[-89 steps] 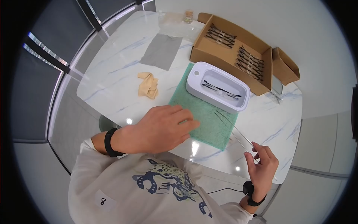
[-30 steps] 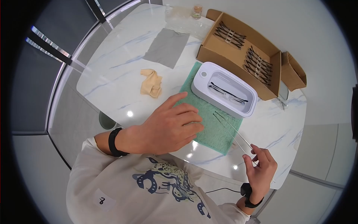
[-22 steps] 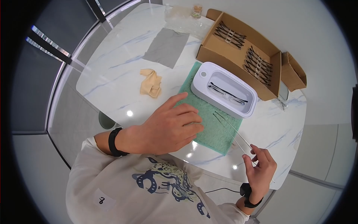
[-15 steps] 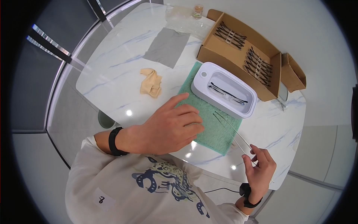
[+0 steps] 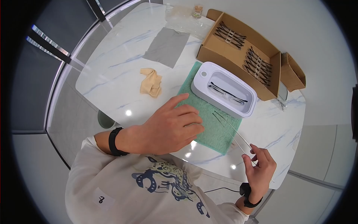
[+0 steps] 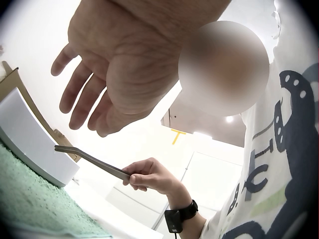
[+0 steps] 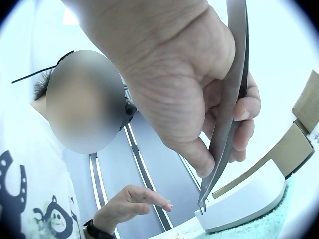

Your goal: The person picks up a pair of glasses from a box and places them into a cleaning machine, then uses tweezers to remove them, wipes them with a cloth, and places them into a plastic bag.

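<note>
In the head view my right hand pinches a pair of long metal tweezers between thumb and fingers, tips parted and pointing over the green towel. My left hand hovers palm down above the towel's near left part, fingers loosely spread and holding nothing. On the towel stands a white ultrasonic cleaner, lidless. A pair of glasses with dark temples lies in its basin. From the right wrist view, the tweezers' tips overlap the cleaner's end.
Behind the cleaner, a cardboard box holds several dark-armed glasses, with a smaller box beside it. A beige cloth and a grey cloth lie to the left on the marble-patterned table. A jar stands at the back.
Since the oldest frame, the left hand's fingers have spread and the view has shifted a little. The tweezers stay pinched in the right hand; the last second shows almost no motion.
</note>
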A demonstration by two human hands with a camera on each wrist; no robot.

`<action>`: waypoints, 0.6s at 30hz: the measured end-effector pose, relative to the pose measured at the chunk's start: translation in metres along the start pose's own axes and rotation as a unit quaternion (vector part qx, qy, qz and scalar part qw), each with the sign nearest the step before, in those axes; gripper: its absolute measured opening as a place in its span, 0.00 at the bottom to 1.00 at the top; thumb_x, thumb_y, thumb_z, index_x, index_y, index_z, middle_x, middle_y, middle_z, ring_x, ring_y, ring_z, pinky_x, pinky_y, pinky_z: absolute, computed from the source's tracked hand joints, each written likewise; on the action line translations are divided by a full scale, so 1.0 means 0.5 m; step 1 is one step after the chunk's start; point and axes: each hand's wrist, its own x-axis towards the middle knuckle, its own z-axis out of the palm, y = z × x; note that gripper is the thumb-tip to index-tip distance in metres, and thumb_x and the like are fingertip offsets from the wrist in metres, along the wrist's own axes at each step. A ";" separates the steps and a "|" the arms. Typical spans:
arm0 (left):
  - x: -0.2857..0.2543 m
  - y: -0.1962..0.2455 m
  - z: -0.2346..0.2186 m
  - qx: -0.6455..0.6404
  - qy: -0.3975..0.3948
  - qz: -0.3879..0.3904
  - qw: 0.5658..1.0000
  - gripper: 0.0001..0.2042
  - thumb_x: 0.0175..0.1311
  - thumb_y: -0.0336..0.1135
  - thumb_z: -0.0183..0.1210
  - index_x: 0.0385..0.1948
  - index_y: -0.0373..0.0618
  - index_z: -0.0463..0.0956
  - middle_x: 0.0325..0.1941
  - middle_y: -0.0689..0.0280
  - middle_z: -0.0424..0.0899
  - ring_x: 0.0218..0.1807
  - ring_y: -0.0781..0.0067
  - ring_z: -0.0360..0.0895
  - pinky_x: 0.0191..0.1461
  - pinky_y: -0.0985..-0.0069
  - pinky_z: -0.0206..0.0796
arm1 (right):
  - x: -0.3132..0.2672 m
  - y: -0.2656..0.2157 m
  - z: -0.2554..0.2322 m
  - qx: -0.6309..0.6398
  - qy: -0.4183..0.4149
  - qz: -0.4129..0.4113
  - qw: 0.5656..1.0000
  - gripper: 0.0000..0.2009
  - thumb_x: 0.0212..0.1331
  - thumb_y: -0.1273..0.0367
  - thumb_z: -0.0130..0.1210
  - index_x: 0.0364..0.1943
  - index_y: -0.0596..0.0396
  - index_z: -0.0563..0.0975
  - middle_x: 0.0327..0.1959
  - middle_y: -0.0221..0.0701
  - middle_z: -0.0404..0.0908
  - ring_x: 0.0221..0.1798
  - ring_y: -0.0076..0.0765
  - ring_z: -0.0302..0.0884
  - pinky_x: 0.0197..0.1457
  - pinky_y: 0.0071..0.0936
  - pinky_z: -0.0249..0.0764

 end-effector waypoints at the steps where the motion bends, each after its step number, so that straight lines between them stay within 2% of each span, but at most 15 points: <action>1: 0.000 0.000 0.000 0.000 -0.003 0.000 1.000 0.11 0.56 0.33 0.66 0.41 0.49 0.83 0.46 0.68 0.83 0.56 0.66 0.78 0.75 0.50 0.54 | 0.000 0.000 0.000 0.000 0.000 0.000 1.000 0.18 0.45 0.68 0.74 0.43 0.54 0.85 0.30 0.32 0.83 0.23 0.32 0.78 0.27 0.27 0.74; 18: 0.005 0.006 0.001 0.004 0.002 -0.009 1.000 0.11 0.51 0.32 0.68 0.38 0.49 0.83 0.44 0.68 0.84 0.53 0.65 0.79 0.73 0.50 0.58 | 0.002 0.003 0.000 0.002 -0.002 0.009 1.000 0.18 0.45 0.69 0.74 0.43 0.53 0.85 0.31 0.32 0.84 0.24 0.33 0.78 0.28 0.27 0.75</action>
